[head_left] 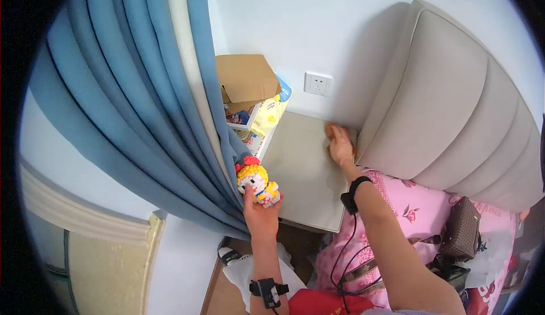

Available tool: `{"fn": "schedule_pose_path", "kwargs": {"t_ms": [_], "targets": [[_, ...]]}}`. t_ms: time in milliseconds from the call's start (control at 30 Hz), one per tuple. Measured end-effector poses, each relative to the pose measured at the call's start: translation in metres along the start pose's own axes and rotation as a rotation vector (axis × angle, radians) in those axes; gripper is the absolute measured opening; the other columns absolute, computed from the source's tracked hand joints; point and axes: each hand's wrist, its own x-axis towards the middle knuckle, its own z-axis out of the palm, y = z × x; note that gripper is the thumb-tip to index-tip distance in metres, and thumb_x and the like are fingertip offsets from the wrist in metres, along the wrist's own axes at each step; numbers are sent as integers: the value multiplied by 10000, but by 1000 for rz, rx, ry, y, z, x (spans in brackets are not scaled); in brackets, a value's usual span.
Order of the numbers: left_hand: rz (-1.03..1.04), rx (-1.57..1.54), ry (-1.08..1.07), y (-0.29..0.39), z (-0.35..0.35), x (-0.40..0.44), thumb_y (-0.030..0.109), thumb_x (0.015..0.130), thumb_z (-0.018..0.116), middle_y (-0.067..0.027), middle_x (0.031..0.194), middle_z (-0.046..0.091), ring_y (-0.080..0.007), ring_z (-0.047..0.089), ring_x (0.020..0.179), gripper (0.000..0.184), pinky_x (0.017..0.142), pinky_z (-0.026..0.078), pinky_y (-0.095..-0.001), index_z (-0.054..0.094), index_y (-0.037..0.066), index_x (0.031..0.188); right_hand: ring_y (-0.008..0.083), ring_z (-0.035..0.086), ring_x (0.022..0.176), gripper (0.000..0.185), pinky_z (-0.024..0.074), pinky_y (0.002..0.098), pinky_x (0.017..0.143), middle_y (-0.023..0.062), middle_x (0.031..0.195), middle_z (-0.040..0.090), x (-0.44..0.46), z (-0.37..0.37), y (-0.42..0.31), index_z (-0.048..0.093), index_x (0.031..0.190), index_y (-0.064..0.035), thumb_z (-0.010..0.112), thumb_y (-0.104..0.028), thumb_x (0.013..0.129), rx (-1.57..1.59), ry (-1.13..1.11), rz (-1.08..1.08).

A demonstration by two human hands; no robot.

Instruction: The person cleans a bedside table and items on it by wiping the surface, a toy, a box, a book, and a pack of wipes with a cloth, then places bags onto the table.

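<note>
My left hand (263,215) is closed round a building-block figure (254,180) with a yellow hooded head, a white face and a red bow on top. It is held up in front of the blue curtain, above the left edge of the bedside table (301,173). My right hand (342,146) presses down on an orange-brown cloth (329,129) at the table's back right corner, beside the headboard. Most of the cloth is hidden under the palm and fingers.
On the table's left side stand an open cardboard box (247,79) and a yellow packet (268,113). A blue curtain (147,88) hangs at left, a padded headboard (448,99) rises at right. A brown bag (461,228) lies on the pink bedding (397,198). Cables trail from my wrist.
</note>
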Motion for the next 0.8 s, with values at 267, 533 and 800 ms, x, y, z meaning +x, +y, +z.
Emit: {"fn": "schedule_pose_path", "kwargs": {"t_ms": [267,533,800], "targets": [[-15,16,48,3,-6,1,447,920,618,-43,1218,583,-240,561,1084,478,910,445,-510,499,164,1287,363,581,1126,476,498,457,889,195,1187,616,-183,-27,-159,590,1207,-47,550,-24,734,261,-796,-615],[-23,-13,-60,5,-9,-4,434,932,607,-45,1154,616,-233,588,1041,433,897,463,-501,523,154,1252,310,572,1129,551,469,396,972,160,1217,597,-161,-95,-105,559,1270,-43,518,103,741,895,-740,-76],[-14,15,-22,1,-4,-1,452,922,613,-54,1173,602,-232,569,1064,454,901,449,-505,519,159,1257,394,484,1228,448,387,449,1071,207,1358,486,-46,-58,-4,517,1318,-57,514,-52,869,-24,-152,-151]]}}
